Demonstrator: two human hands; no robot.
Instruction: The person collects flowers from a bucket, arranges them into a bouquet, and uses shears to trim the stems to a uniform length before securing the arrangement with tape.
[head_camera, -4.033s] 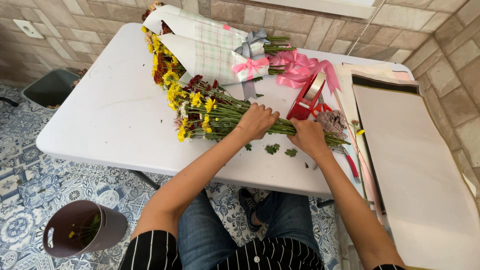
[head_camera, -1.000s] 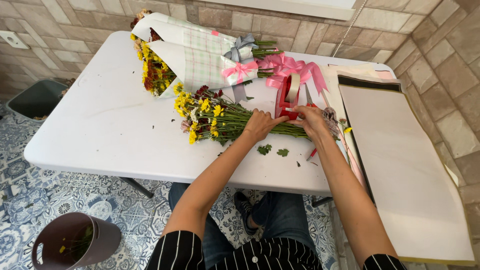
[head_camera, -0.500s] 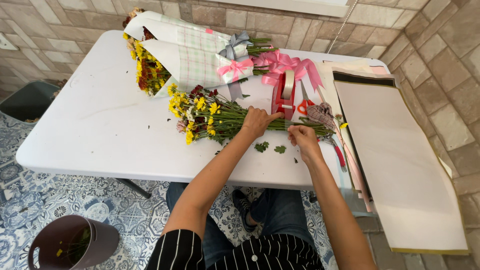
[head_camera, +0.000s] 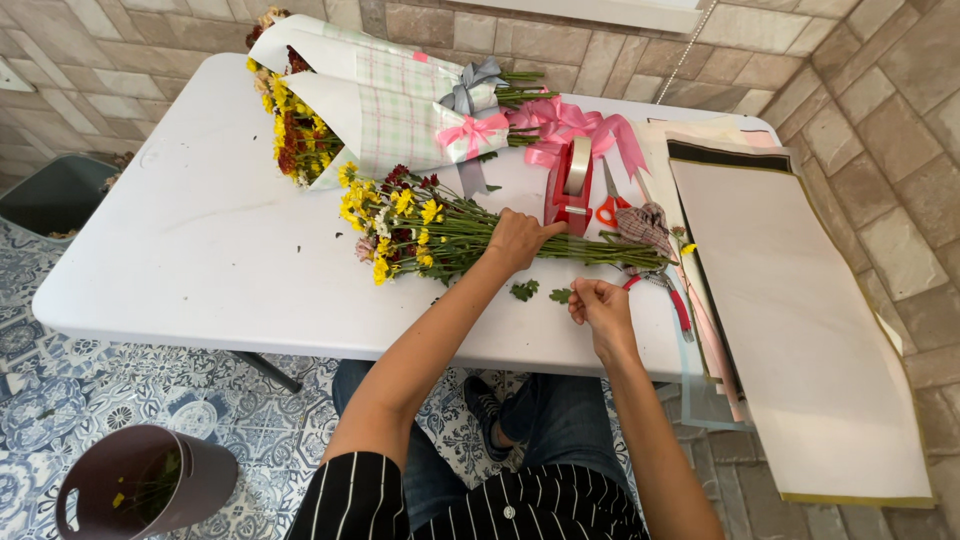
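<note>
A loose bunch of yellow and dark red flowers lies on the white table, its long green stems pointing right. My left hand presses down around the stems at the bunch's middle. My right hand rests near the table's front edge with its fingers curled shut, touching a small green leaf scrap. Whether those fingers pinch anything is too small to see. A second leaf scrap lies just to its left.
Two wrapped bouquets with grey and pink bows lie at the back. A red tape dispenser, orange scissors, pink ribbon and red pruners sit right of the stems. Wrapping paper sheets cover the right side. A purple bucket stands on the floor.
My right hand has left the stems and drawn back toward the front edge beside the leaf scraps. My left hand stays on the bunch.
</note>
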